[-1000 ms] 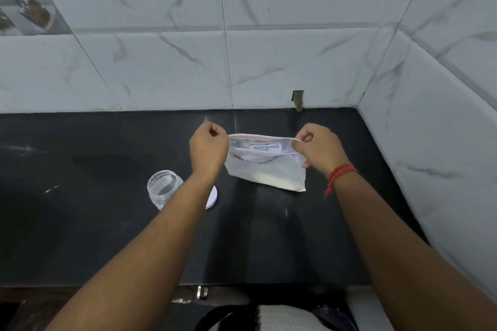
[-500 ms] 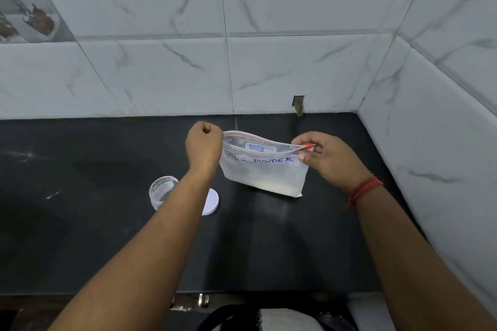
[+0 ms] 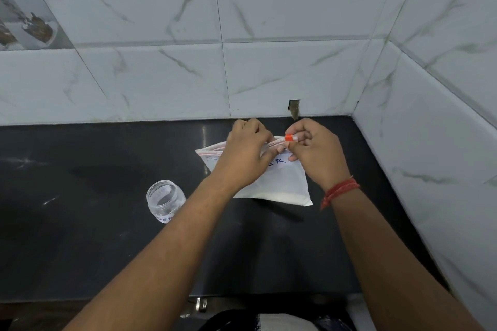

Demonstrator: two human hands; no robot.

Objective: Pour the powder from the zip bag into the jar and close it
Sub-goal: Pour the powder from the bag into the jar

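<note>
While holding zip bag (image 3: pixel 279 183) over black counter (image 3: pixel 80 236) near back right corner, am pinching bag's top edge with both hands. Left hand (image 3: pixel 243 153) clamping seal strip mid-length, fingers together; right hand (image 3: pixel 316 153) gripping orange slider (image 3: pixel 289 137) at strip's end. White powder settling along bag's bottom. Open jar (image 3: pixel 165 200) standing upright, lidless, left of bag, well apart from it.

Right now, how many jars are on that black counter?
1. The clear jar stands open on the counter, left of the zip bag that both hands hold. The forearm could hide something beside it.
</note>
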